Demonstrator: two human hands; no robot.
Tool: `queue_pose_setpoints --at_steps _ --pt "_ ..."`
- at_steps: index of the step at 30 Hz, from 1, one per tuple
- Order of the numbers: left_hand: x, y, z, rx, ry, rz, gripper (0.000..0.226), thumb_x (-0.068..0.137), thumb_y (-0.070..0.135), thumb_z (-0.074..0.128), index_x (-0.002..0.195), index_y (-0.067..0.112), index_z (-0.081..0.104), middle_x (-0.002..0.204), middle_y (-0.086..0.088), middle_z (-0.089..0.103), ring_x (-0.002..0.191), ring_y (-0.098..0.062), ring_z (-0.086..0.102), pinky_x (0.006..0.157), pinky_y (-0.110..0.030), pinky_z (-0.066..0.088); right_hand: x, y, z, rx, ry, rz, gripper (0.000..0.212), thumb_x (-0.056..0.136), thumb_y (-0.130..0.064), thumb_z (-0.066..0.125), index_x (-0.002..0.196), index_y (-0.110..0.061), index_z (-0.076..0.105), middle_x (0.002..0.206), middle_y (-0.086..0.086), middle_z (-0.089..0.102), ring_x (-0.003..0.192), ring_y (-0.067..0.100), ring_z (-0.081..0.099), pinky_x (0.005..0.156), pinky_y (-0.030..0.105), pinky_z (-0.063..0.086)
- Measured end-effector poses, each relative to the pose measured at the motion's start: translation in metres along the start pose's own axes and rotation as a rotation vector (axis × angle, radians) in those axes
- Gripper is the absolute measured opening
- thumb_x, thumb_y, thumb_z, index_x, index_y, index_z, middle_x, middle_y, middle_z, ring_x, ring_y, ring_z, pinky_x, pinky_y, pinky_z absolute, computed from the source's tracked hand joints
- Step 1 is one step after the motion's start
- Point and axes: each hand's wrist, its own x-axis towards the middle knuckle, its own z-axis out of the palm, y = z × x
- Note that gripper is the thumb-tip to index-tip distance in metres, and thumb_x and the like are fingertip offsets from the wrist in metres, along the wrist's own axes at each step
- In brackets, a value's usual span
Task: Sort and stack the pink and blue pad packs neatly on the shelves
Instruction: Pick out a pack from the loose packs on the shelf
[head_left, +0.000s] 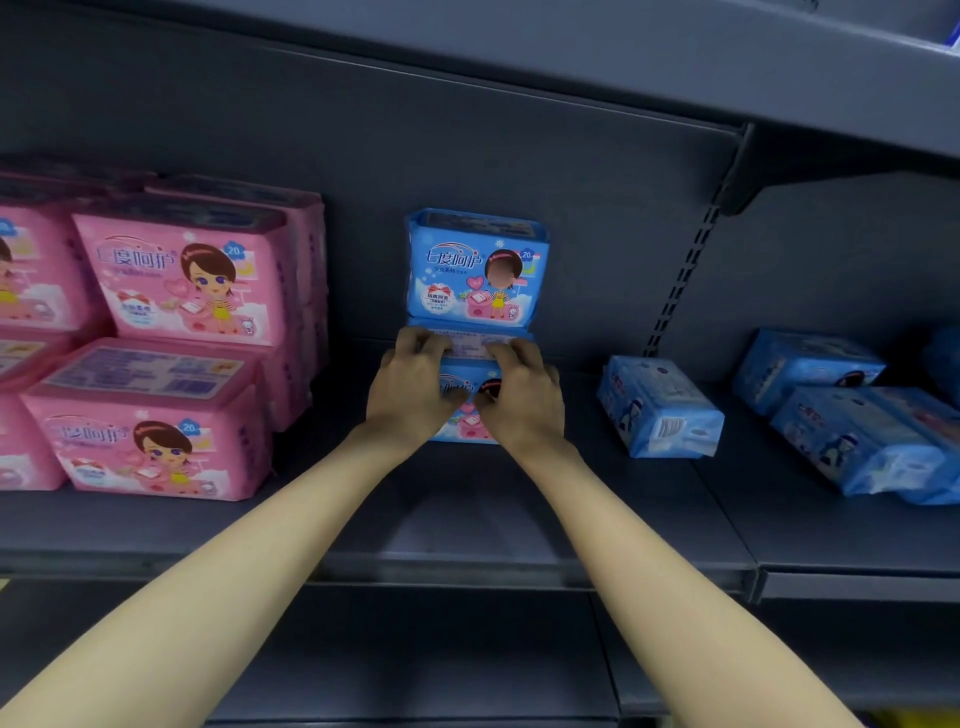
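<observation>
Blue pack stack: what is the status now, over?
Left hand and right hand grip lower blue pack. Upper blue pack upright directly above. Nothing blocking; loose blue packs lie right.

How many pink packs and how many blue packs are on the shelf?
Pink packs facing front: 4, with more hidden behind that cannot be counted
Stacked blue packs: 2
Loose blue packs: 3, with more blue cut off at the picture's right edge
Total: 9 that can be counted
</observation>
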Motion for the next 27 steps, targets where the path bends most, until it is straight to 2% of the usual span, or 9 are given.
queue_pose_setpoints --at_steps 10,16,21,27 --pt "0.002 0.002 -0.001 0.035 -0.010 -0.010 0.061 0.081 0.026 0.070 0.134 0.013 0.044 0.137 -0.008 0.033 0.120 -0.032 0.044 0.098 -0.036 0.040 0.004 0.001 0.000 -0.007 -0.003 -0.011 0.058 0.089 -0.020 0.060 0.141 -0.021 0.035 0.144 0.002 0.031 0.127 0.033 0.036 0.101 0.037 0.040" --pt "0.002 0.003 -0.001 0.037 -0.026 -0.007 0.061 0.081 0.025 0.070 0.134 0.013 0.043 0.137 -0.009 0.032 0.122 -0.033 0.041 0.100 -0.038 0.039 0.004 0.001 0.004 -0.042 -0.030 -0.033 0.060 0.089 -0.021 0.058 0.142 -0.019 0.031 0.146 0.004 0.027 0.133 0.033 0.031 0.106 0.038 0.034" --pt "0.001 0.004 -0.004 0.055 -0.049 -0.009 0.061 0.082 0.026 0.069 0.135 0.013 0.041 0.137 -0.009 0.032 0.121 -0.034 0.040 0.100 -0.037 0.038 -0.003 0.000 -0.005 -0.046 -0.058 -0.015 0.060 0.091 -0.020 0.057 0.144 -0.021 0.028 0.149 0.002 0.024 0.132 0.037 0.028 0.101 0.042 0.042" --pt "-0.005 0.010 -0.007 0.163 -0.040 0.001 0.057 0.085 0.025 0.064 0.136 0.016 0.040 0.142 -0.009 0.027 0.131 -0.032 0.024 0.103 -0.039 0.037 -0.015 0.000 -0.019 -0.039 -0.067 0.002 0.055 0.092 -0.021 0.056 0.142 -0.021 0.033 0.149 0.001 0.026 0.130 0.033 0.034 0.097 0.041 0.043"
